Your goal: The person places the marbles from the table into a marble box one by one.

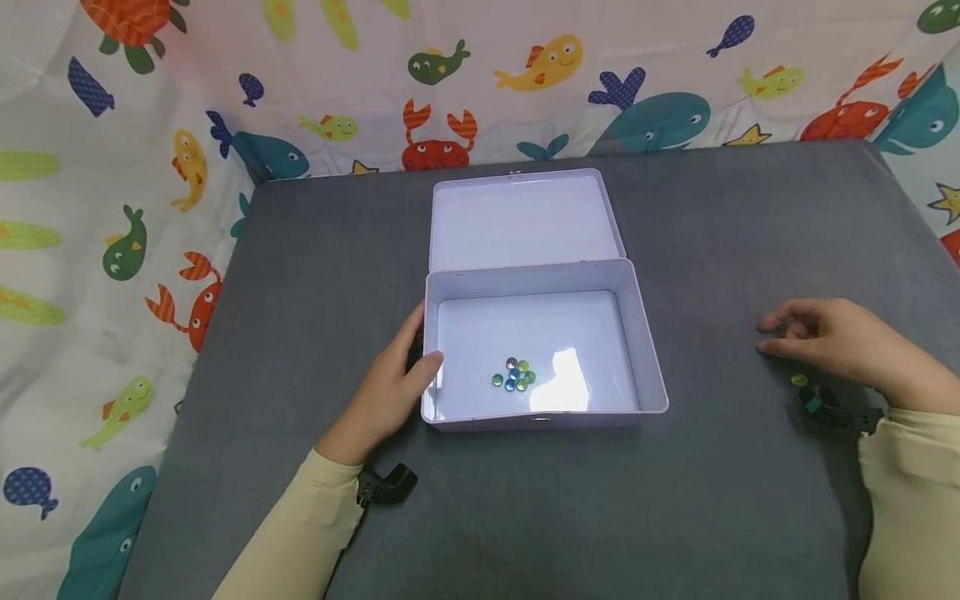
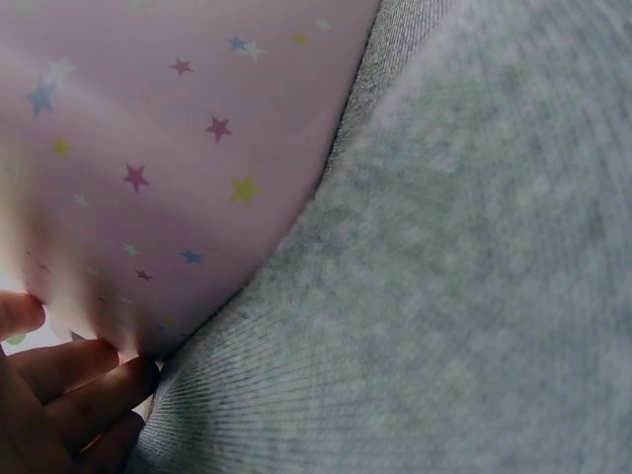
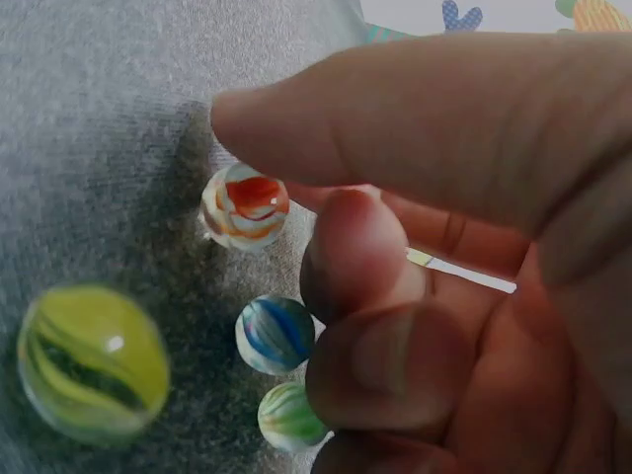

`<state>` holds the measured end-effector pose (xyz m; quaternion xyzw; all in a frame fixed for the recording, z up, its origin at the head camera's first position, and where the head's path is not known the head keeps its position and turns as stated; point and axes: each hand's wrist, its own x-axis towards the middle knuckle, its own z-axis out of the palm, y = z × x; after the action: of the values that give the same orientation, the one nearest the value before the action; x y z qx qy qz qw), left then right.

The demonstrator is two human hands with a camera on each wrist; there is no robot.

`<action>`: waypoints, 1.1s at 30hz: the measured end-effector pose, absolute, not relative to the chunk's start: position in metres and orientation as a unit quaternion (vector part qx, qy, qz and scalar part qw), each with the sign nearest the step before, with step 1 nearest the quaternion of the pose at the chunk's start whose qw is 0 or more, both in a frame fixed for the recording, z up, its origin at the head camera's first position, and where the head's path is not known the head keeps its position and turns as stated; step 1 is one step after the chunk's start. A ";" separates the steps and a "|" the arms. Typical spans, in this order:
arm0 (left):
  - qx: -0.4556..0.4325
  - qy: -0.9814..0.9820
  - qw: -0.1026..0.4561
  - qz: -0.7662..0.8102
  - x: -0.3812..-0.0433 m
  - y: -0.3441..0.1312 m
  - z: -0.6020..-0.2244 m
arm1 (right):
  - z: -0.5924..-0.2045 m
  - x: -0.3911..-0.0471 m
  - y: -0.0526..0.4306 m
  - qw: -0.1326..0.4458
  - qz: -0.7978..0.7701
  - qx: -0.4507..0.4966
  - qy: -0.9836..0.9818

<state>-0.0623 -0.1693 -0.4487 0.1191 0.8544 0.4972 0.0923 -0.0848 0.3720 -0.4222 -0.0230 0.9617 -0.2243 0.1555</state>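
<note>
A pale lilac metal box [image 1: 651, 358] stands with its lid [image 1: 525, 221] folded back. Several glass marbles [image 1: 517, 377] lie grouped on its floor. My left hand [image 1: 386, 392] grips the left wall, thumb over the rim and fingers outside; the left wrist view shows the star-printed box side [image 2: 217, 128]. On the right, my right hand [image 1: 840, 342] is low over the cloth, thumb and index finger apart. Close by its fingertips is a marble with an orange swirl [image 3: 245, 207]. A blue marble [image 3: 275, 334], a green marble [image 3: 291, 417] and a yellow marble [image 3: 94, 363] are near the hand.
Grey cloth [image 1: 712, 517] covers the table. A curtain [image 1: 480, 92] printed with sea animals hangs behind and along the left side. Dark straps [image 1: 386, 485] sit on both wrists.
</note>
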 end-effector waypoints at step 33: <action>0.109 0.858 0.097 0.492 -0.063 -0.169 -0.448 | -0.413 -0.080 0.366 0.179 -0.199 -0.032 0.963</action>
<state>-0.0631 -0.1689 -0.4483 0.1090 0.8582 0.4920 0.0971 -0.0798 0.3657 -0.4127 -0.0318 0.9631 -0.1986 0.1791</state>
